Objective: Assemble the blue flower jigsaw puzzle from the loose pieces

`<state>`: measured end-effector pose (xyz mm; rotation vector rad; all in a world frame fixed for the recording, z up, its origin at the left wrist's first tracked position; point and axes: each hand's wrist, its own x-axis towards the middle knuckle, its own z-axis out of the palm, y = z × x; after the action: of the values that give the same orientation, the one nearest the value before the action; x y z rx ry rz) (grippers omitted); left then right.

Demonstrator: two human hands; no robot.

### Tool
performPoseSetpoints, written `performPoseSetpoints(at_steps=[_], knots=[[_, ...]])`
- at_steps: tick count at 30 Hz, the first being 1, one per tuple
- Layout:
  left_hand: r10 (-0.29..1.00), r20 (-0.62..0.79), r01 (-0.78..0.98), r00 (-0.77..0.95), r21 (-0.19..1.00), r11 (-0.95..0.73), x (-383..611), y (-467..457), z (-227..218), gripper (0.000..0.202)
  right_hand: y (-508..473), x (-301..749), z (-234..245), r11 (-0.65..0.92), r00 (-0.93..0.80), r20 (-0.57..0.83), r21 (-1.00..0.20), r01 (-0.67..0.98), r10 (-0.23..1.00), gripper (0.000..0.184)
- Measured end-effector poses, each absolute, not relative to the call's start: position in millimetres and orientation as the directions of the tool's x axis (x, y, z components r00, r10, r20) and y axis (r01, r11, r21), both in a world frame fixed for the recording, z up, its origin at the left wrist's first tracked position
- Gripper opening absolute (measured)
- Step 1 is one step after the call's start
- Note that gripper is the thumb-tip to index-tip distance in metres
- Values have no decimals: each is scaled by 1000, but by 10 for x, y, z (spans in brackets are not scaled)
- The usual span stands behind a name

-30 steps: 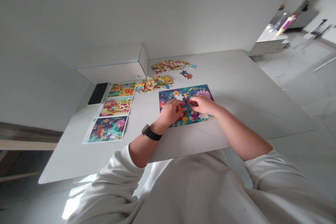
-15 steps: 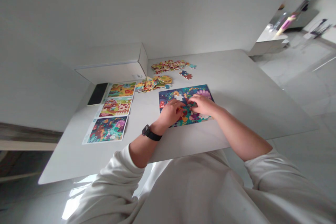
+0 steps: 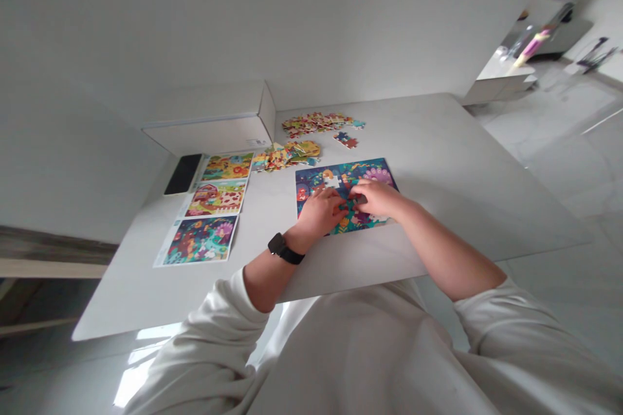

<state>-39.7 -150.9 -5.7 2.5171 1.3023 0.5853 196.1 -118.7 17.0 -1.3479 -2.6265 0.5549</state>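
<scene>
A jigsaw puzzle (image 3: 341, 175) in dark blue, teal and purple lies on the table, nearly filled in. Near its upper left is a pale gap where the white tabletop shows. My left hand (image 3: 322, 209), with a black watch at the wrist, rests on the puzzle's lower left part, just below that gap, its fingers apart and slightly bent. On the puzzle's right middle lies my right hand (image 3: 377, 197), fingertips down on the picture and thumb apart from the fingers. No loose piece shows in either hand. The surface under both palms is hidden.
Two piles of loose puzzle pieces (image 3: 316, 123) lie behind the puzzle, with a few joined pieces (image 3: 345, 139) nearer. To the left are printed picture sheets (image 3: 199, 240), a black phone (image 3: 183, 174) and a white box (image 3: 209, 136) against the wall.
My left hand has shifted slightly right and down across the puzzle, showing more of the pale gap. The right hand stays almost in place. The camera view has moved a little.
</scene>
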Motion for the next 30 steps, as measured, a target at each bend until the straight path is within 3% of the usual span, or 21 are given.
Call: performPoseSetpoints(at_steps=[7, 13, 18, 23, 30], knots=[[836, 211, 744, 507, 383, -548, -390, -1518, -52, 14, -1199, 1965, 167, 540, -594, -53, -361, 761, 802, 26], [816, 258, 762, 517, 295, -576, -414, -1585, -21, 21, -1207, 2021, 243, 557, -602, -49, -325, 764, 797, 34], [795, 189, 742, 576, 287, -606, -488, -1623, 3, 48, -1172, 2261, 347, 502, -518, 33, -305, 809, 854, 43], [799, 108, 740, 591, 320, -591, -524, -1612, 0, 68, -1171, 2460, 316, 349, -386, -145, -225, 910, 911, 71], [804, 78, 741, 589, 345, -576, -529, -1596, -6, 69, -1180, 2439, 248, 325, -357, -173, -185, 927, 918, 69]])
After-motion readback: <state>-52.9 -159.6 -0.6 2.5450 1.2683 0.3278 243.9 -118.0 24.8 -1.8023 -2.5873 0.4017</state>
